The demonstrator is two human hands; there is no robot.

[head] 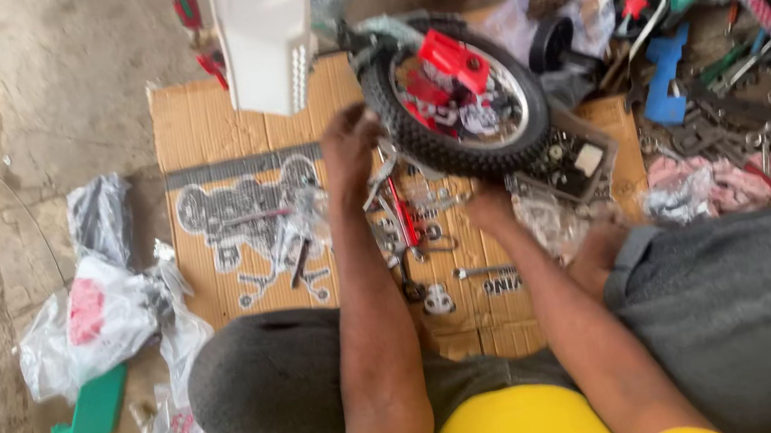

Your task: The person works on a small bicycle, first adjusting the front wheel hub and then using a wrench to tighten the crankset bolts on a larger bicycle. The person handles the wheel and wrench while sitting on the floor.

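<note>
Just past both hands, a small black bike wheel (454, 95) with red parts lies on flat cardboard (205, 130). The left hand (349, 144) touches its tyre, fingers bent. The right hand (488, 208) rests below the wheel; its grip is too blurry to tell.

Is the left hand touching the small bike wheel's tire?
Cannot tell. In the head view the left hand sits right beside the black knobby tire of the wheel, but motion blur hides whether the fingers meet the rubber or a gap remains.
</note>
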